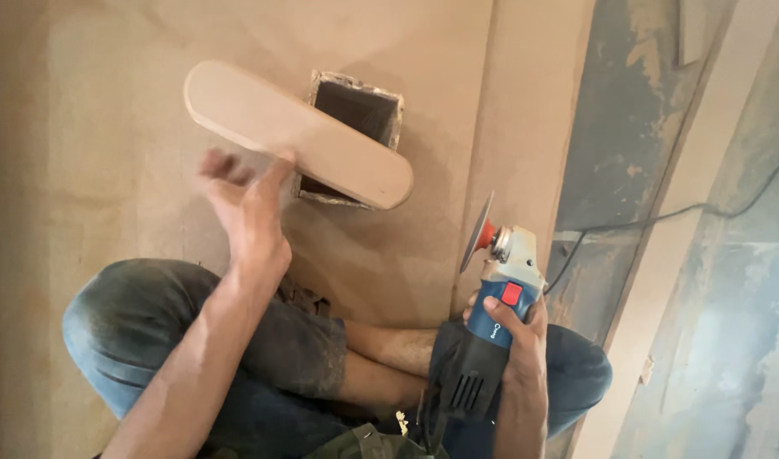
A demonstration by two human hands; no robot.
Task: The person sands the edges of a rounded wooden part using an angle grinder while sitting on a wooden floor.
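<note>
Left hand [245, 212] is loosely spread, fingertips and thumb touching the lower edge of an oblong rounded-end wooden board [296, 132]; no full grip, more a steadying or lifting touch at the piece's left half. The board sits tilted across a brown fibreboard sheet [92, 127], its right end overlapping a square cut-out hole [355, 106] with rough edges. The person sits cross-legged on the sheet, dusty jeans [135, 331] below the forearm.

Right hand [513, 327] is wrapped tight round the body of a blue angle grinder [491, 297], disc [477, 231] pointing up and away from the board, well apart from it. Power cord [661, 212] trails right over the blue-grey floor [627, 110].

Judgement: to handle the board well, get the thumb under and fingers over for a firmer pinch before moving it, keep the grinder disc turned away from the knees and the left hand, and keep the cord clear of the disc. Cannot tell if the disc is spinning.
</note>
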